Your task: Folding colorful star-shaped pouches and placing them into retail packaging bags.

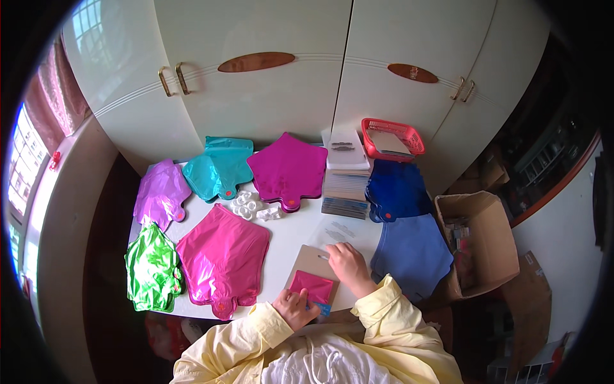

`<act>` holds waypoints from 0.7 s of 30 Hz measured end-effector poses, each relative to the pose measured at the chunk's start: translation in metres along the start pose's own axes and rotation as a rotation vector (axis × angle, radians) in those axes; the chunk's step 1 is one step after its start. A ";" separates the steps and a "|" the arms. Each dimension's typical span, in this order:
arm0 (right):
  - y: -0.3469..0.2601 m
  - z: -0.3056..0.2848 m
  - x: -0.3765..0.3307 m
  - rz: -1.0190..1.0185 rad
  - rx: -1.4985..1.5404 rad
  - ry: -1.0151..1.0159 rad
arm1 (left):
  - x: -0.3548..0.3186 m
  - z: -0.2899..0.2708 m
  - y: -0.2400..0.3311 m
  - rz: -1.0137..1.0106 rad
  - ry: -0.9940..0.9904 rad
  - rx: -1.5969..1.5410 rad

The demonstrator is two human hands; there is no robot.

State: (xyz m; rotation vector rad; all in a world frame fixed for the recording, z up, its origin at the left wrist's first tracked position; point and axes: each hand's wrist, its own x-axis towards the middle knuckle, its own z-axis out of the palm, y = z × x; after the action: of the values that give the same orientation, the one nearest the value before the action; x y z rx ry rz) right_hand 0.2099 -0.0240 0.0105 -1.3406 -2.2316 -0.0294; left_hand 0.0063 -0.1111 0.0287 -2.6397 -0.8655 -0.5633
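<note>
My left hand (293, 308) grips the near edge of a small folded pink foil piece (312, 286) that lies on a brown card (308, 261) at the table's front edge. My right hand (346, 265) rests on the card's right side, fingers curled at its upper edge. Both sleeves are pale yellow. A clear plastic bag (339, 230) lies just beyond the card.
On the white table (288, 237) lie flat foil balloons: green (152, 269), pink (224, 256), lilac (160, 192), teal (217, 168), magenta (288, 169), dark blue (396, 189) and light blue (412, 253). Also white clips (246, 205), a card stack (345, 189), a red basket (391, 137) and a cardboard box (476, 243) at right.
</note>
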 end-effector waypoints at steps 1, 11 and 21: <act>-0.003 0.001 0.001 -0.010 0.001 -0.009 | -0.001 0.001 0.001 0.003 0.027 -0.003; -0.014 0.001 0.000 -0.070 0.025 -0.043 | -0.004 0.011 0.002 -0.029 0.121 0.023; -0.020 -0.003 -0.004 -0.155 0.014 -0.098 | 0.001 0.020 -0.003 0.000 0.075 0.030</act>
State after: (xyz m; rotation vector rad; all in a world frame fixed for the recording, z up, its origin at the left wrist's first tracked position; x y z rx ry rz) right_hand 0.1958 -0.0388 0.0158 -1.1824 -2.4094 -0.0045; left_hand 0.0104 -0.1006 0.0124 -2.5741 -0.8453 -0.6401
